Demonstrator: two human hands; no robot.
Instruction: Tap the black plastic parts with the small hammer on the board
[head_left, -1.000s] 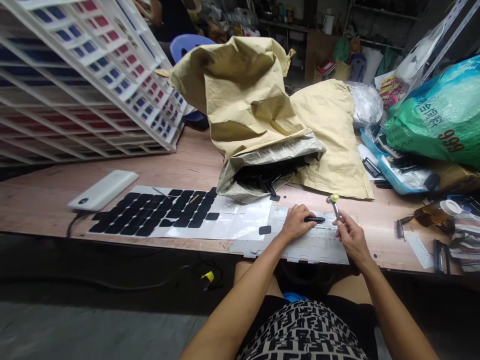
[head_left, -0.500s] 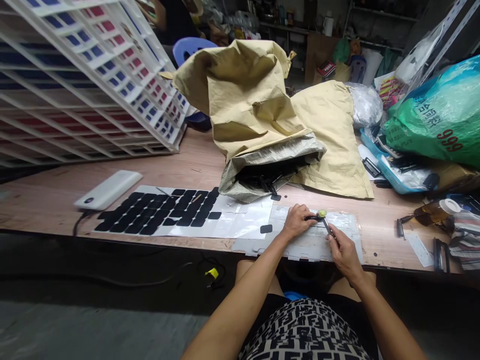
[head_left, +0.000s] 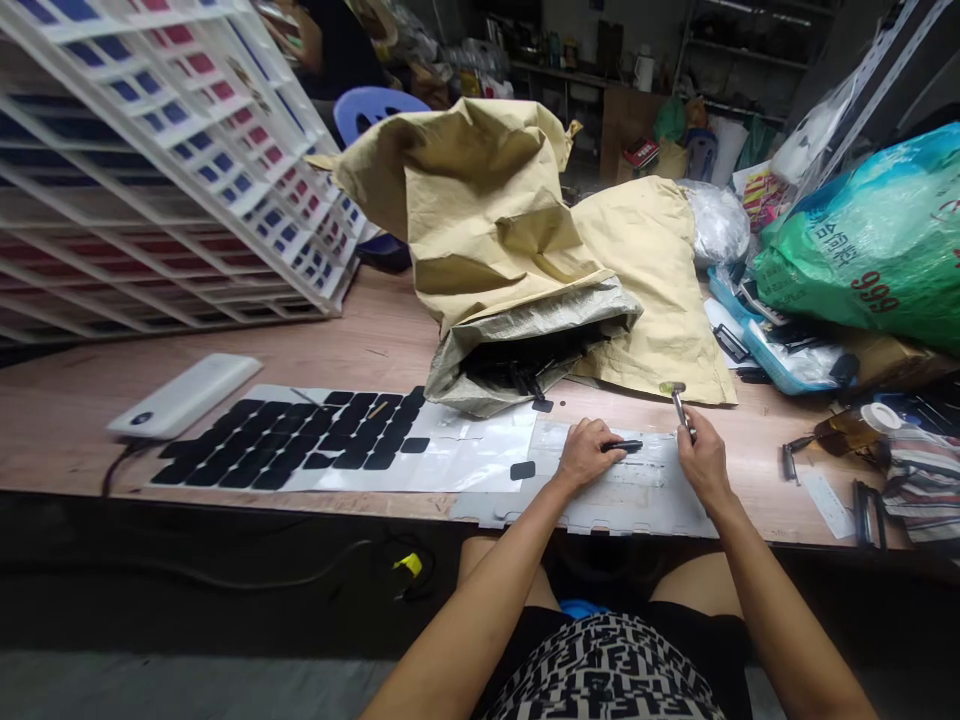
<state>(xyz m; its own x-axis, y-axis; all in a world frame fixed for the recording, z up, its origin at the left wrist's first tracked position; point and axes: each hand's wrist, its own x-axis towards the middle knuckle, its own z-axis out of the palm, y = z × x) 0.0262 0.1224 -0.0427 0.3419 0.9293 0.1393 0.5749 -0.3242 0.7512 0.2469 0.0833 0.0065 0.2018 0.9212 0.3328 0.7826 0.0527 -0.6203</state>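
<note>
Black part [head_left: 625, 445] is over the grey sheet [head_left: 615, 508], L hand [head_left: 588, 453] clamped on one end, other end poking out to the R. R hand [head_left: 703, 456] has fingers wrapped round a small hammer [head_left: 679, 402], head apart from the part. Open sack [head_left: 495, 220] w/ black bits behind.

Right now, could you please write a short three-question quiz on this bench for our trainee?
1. Fill in: the right hand grips a small ____.
2. True or false: the left hand holds a black piece.
3. Multiple choice: what colour are the pieces showing in the mouth of the open sack? (a) white (b) black (c) green

Key: 1. hammer; 2. true; 3. b.
</note>
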